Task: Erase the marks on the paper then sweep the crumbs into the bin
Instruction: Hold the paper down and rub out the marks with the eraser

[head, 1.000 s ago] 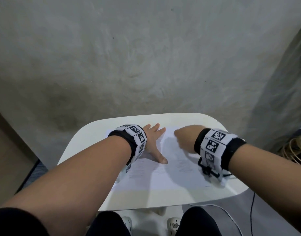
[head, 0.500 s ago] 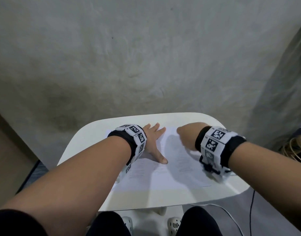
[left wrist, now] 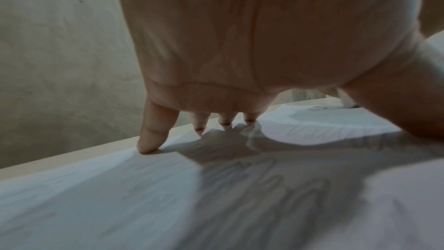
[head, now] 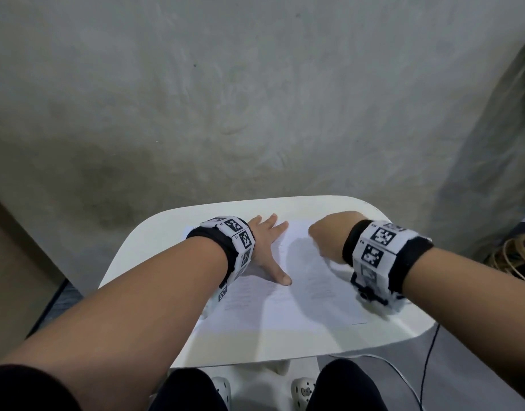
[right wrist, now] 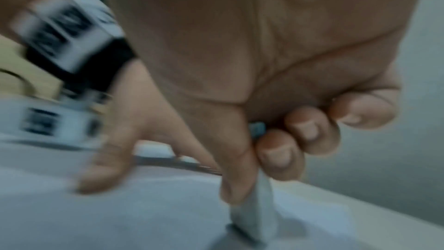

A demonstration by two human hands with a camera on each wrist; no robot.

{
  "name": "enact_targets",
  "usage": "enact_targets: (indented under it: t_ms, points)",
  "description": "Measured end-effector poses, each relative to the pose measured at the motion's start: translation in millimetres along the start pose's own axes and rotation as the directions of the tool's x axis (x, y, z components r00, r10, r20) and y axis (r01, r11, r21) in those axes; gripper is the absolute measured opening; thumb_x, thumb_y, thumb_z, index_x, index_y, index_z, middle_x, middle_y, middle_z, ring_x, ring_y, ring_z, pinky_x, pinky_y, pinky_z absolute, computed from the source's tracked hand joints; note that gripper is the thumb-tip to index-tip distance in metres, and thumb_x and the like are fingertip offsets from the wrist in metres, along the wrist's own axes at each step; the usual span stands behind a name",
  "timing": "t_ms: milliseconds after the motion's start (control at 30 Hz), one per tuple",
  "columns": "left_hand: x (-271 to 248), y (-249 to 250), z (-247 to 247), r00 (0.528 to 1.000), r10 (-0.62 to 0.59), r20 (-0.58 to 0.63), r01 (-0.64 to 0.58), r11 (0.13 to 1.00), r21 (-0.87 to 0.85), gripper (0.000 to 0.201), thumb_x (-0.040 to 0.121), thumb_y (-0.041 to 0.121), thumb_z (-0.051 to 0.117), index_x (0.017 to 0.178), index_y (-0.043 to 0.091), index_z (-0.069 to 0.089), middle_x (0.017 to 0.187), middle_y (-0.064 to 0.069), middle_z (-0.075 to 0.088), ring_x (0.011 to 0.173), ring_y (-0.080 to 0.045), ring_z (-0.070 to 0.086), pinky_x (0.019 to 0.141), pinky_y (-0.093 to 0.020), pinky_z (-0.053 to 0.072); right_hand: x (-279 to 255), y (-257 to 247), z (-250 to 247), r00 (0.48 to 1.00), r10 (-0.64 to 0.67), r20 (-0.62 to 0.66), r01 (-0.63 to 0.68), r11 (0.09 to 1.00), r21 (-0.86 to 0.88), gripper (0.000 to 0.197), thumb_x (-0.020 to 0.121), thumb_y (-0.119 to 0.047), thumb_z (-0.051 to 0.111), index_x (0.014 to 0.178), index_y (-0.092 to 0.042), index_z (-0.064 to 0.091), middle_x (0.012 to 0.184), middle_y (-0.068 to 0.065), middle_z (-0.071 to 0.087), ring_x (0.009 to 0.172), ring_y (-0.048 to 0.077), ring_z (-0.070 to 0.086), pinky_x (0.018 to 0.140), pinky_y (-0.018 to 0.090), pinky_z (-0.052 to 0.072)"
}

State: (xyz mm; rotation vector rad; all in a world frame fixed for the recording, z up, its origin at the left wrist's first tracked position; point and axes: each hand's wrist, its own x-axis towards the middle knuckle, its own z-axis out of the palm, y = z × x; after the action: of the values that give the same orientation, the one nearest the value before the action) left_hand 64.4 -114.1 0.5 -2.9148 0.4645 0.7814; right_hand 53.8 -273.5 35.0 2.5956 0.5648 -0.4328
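Observation:
A white sheet of paper point(head: 288, 304) with faint pencil marks lies on the small white table point(head: 154, 232). My left hand point(head: 270, 247) lies flat on the paper's far left part, fingers spread straight, thumb pointing toward me; in the left wrist view its fingertips point(left wrist: 149, 144) press the paper point(left wrist: 120, 197). My right hand point(head: 329, 232) is curled over the paper's far right part. The right wrist view shows it pinching a white eraser point(right wrist: 254, 214) between thumb and fingers, its tip on the paper point(right wrist: 120, 216). No bin is in view.
A grey plastered wall point(head: 255, 99) rises just behind the table. A wooden panel point(head: 12, 262) stands at the left. Coiled cables point(head: 516, 256) lie on the floor at the right, and a thin wire point(head: 430, 351) hangs by the table's right edge.
My right hand with the eraser has shifted slightly away from me and to the right on the paper. The left hand has stayed put.

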Motion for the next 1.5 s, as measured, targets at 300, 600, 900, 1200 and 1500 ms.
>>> enact_targets:
  t_ms: [300, 600, 900, 1200, 1500]
  points:
    - [-3, 0, 0, 1.0, 0.009, -0.006, -0.01, 1.0, -0.009, 0.129, 0.068, 0.077, 0.067, 0.153, 0.033, -0.02, 0.162, 0.007, -0.024, 0.15, -0.025, -0.016, 0.118, -0.053, 0.004, -2, -4, 0, 0.995, -0.059, 0.084, 0.06, 0.998, -0.011, 0.028, 0.097, -0.017, 0.047, 0.121, -0.008, 0.059, 0.125, 0.007, 0.062, 0.098, 0.024, 0.057, 0.084, 0.033, 0.045]
    - [-5, 1, -2, 1.0, 0.015, -0.005, -0.015, 1.0, -0.007, 0.128, 0.07, 0.075, 0.067, 0.153, 0.032, -0.019, 0.162, 0.006, -0.024, 0.15, -0.025, -0.016, 0.118, -0.053, 0.004, -2, 2, 6, 0.994, -0.079, 0.072, 0.077, 0.996, 0.043, 0.023, 0.094, -0.021, 0.049, 0.109, -0.009, 0.061, 0.105, 0.002, 0.066, 0.087, 0.021, 0.056, 0.065, 0.028, 0.041]
    - [-2, 0, -2, 1.0, 0.006, 0.006, -0.006, 1.0, 0.0, 0.129, 0.068, 0.078, 0.066, 0.152, 0.034, -0.021, 0.161, 0.007, -0.025, 0.15, -0.025, -0.016, 0.117, -0.055, 0.003, 2, 8, -2, 1.0, -0.012, 0.003, 0.012, 0.992, 0.125, 0.015, 0.093, -0.022, 0.049, 0.094, -0.013, 0.061, 0.09, -0.001, 0.064, 0.084, 0.022, 0.06, 0.071, 0.028, 0.04]
    - [-9, 8, -12, 0.997, 0.076, -0.012, -0.076, 0.997, -0.021, 0.127, 0.071, 0.07, 0.072, 0.155, 0.031, -0.015, 0.161, 0.006, -0.025, 0.149, -0.024, -0.019, 0.116, -0.057, 0.002, 34, 19, 0, 0.997, 0.071, -0.011, -0.068, 0.979, 0.193, 0.006, 0.089, -0.021, 0.054, 0.089, -0.014, 0.054, 0.075, -0.003, 0.056, 0.078, 0.023, 0.057, 0.068, 0.028, 0.045]
    - [-14, 29, -2, 0.992, 0.125, -0.023, -0.125, 0.992, 0.004, 0.131, 0.067, 0.067, 0.077, 0.156, 0.029, -0.012, 0.163, 0.005, -0.02, 0.15, -0.022, -0.015, 0.12, -0.054, 0.006, 4, -14, 3, 0.992, -0.107, 0.06, 0.109, 0.994, -0.026, 0.037, 0.092, -0.018, 0.057, 0.129, -0.014, 0.052, 0.121, 0.005, 0.061, 0.107, 0.024, 0.059, 0.073, 0.027, 0.034]
